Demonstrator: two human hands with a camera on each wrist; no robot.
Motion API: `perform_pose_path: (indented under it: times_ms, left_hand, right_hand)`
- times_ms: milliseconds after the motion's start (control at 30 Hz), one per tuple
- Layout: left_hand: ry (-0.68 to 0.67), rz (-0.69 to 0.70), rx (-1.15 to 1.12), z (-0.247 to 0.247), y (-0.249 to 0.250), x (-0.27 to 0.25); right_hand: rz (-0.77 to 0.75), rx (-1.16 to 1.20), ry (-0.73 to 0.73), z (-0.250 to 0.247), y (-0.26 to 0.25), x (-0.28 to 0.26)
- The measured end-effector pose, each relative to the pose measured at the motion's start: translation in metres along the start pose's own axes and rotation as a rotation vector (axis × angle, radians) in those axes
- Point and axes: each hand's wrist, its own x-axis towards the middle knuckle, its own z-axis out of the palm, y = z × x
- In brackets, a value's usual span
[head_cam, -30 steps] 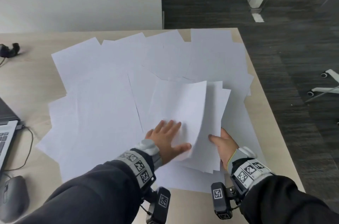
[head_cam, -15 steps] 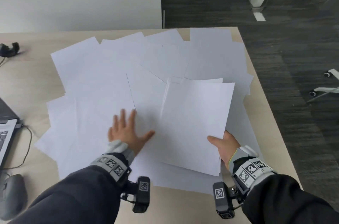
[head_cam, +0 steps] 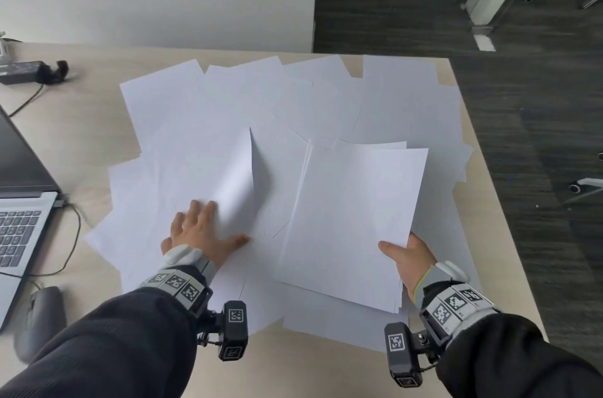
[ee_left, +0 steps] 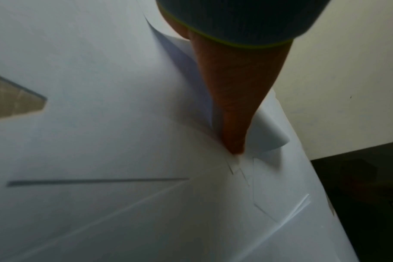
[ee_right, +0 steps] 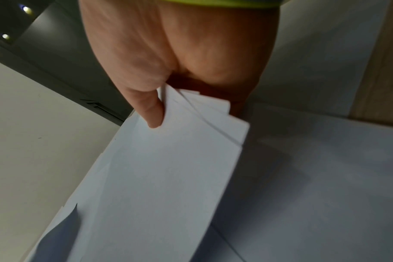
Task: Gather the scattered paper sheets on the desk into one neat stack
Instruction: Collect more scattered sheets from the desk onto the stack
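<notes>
right grip (head_cam: 409, 259) pinches the gathered stack (head_cam: 352, 221) by its near corner, thumb on top; left grip (head_cam: 199, 234) lifts one sheet (head_cam: 228, 182) off scattered sheets (head_cam: 293, 97) covering the worktop (head_cam: 65, 123).

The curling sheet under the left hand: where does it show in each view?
Head: curling sheet, centre-left, above the left hand.
Left wrist: upper centre-right, curled around the thumb.
Right wrist: probably the lifted edge at bottom left; uncertain.
Shared landmark: the gathered stack.
</notes>
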Motion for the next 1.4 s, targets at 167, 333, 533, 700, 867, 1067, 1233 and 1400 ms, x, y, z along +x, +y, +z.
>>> perform_pose_path:
  times_ms: [167, 333, 533, 700, 867, 1067, 1233, 1400]
  left_hand:
    - [0.057, 0.039, -0.202, -0.020, 0.007, 0.000]
    - [0.064, 0.257, -0.333, -0.028, 0.063, -0.030]
    - [-0.105, 0.603, -0.180, 0.009, 0.121, -0.059]
    - [-0.208, 0.694, -0.048, 0.031, 0.134, -0.069]
    - [-0.275, 0.789, 0.062, 0.039, 0.135, -0.075]
    - [-0.085, 0.564, 0.056, 0.024, 0.122, -0.036]
    - [-0.083, 0.441, 0.192, 0.027, 0.100, -0.006]
    - [-0.082, 0.522, 0.260, 0.030, 0.084, -0.009]
  right_hand:
    - [0.000, -0.007, -0.005, 0.001, -0.002, -0.003]
    - [0.017, 0.016, -0.014, 0.004, -0.001, -0.004]
    - [0.110, 0.139, 0.076, 0.010, -0.002, -0.010]
    - [0.152, -0.008, 0.156, 0.007, -0.007, -0.011]
    - [0.119, 0.055, 0.050, 0.008, 0.000, -0.013]
    - [0.069, 0.023, 0.077, -0.011, 0.003, -0.009]
    - [0.091, 0.084, 0.164, -0.039, 0.007, -0.007]
    - [0.101, 0.111, 0.229, -0.049, 0.010, -0.002]
